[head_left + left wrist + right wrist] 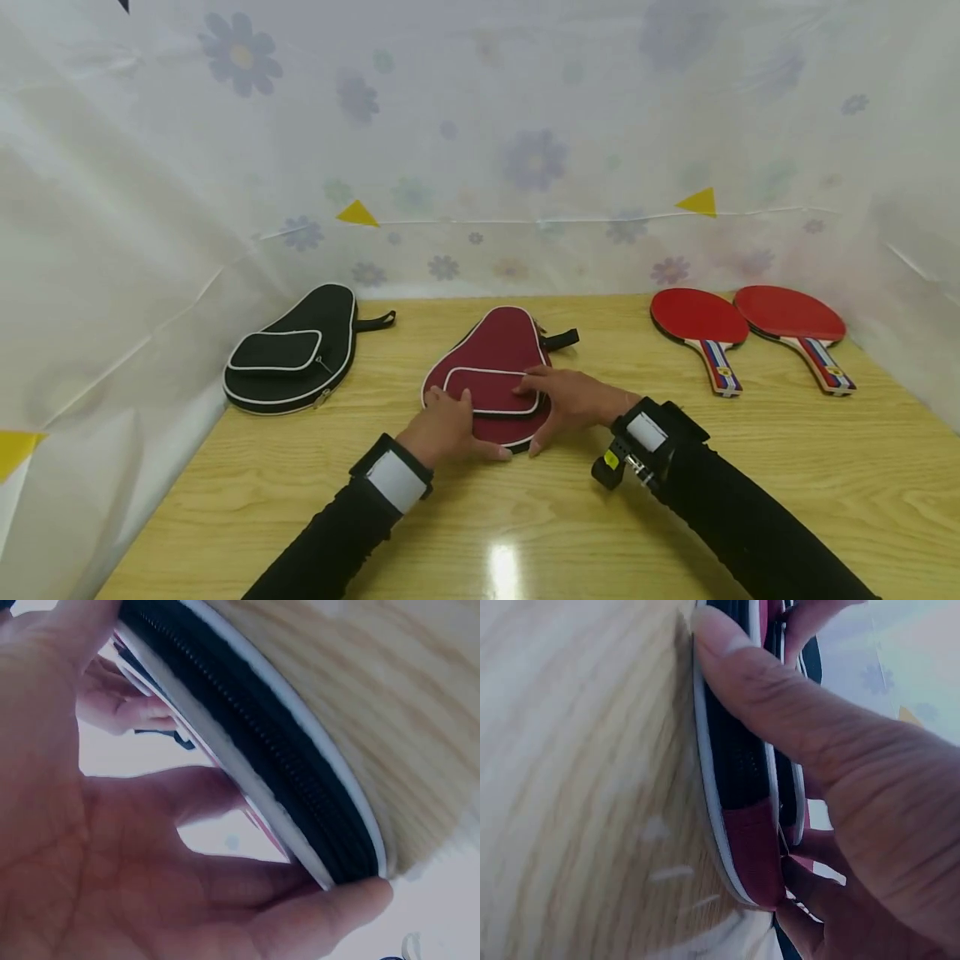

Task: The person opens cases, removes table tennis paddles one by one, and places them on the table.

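Observation:
A maroon table tennis bat case [504, 342] with white piping, a front pocket and a black loop lies flat on the table. My left hand [447, 429] holds its lower left edge, thumb at the near rim and fingers at the side. On the lower right, my right hand [576, 400] grips the case with the thumb at the rim and fingers over the pocket. Along the case's side runs a black zip [255, 742], seen closed in the left wrist view. The right wrist view shows the maroon end of the side band [751, 840].
A black bat case [330, 321] with white piping lies at the left on the wooden table [285, 500]. At the back right are two red table tennis bats [697, 315] [791, 311], handles toward me. A flowered white sheet [450, 158] hangs behind and at the sides.

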Demonstrator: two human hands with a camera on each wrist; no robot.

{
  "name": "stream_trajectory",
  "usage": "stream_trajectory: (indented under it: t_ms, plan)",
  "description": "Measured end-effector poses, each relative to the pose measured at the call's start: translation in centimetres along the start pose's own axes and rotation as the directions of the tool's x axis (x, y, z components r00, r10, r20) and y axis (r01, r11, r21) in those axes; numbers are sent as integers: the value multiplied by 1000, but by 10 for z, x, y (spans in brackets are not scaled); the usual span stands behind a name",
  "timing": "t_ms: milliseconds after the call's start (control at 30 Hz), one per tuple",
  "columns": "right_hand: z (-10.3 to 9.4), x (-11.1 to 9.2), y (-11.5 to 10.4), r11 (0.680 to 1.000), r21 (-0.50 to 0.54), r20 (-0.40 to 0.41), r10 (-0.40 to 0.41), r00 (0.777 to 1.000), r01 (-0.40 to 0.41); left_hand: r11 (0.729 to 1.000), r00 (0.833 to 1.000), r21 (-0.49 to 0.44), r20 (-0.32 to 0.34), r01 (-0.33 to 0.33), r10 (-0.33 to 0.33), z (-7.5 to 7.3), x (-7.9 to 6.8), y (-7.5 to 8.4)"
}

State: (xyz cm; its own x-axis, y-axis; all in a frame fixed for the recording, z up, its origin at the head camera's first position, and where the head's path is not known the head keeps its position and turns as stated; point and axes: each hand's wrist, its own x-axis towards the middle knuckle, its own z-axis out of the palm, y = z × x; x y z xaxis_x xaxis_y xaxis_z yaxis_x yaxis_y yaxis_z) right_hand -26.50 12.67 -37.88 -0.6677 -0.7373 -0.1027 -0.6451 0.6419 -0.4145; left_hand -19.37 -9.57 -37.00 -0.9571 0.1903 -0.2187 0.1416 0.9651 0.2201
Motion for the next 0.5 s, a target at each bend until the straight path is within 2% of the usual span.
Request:
stream_trajectory:
  t_ms: [267,367,500]
  plan:
    - [-8,1,6,1000,30,24,-11,1000,11,994,996,113,-88,-1,11,3,2,13]
    - [-7,1,6,997,74,26,-5,1000,3,988,994,153,-111,6,12,3,0,15]
    - [-4,-1,4,995,104,18,10,1000,-12,985,994,170,-106,23,-5,2,-1,15]
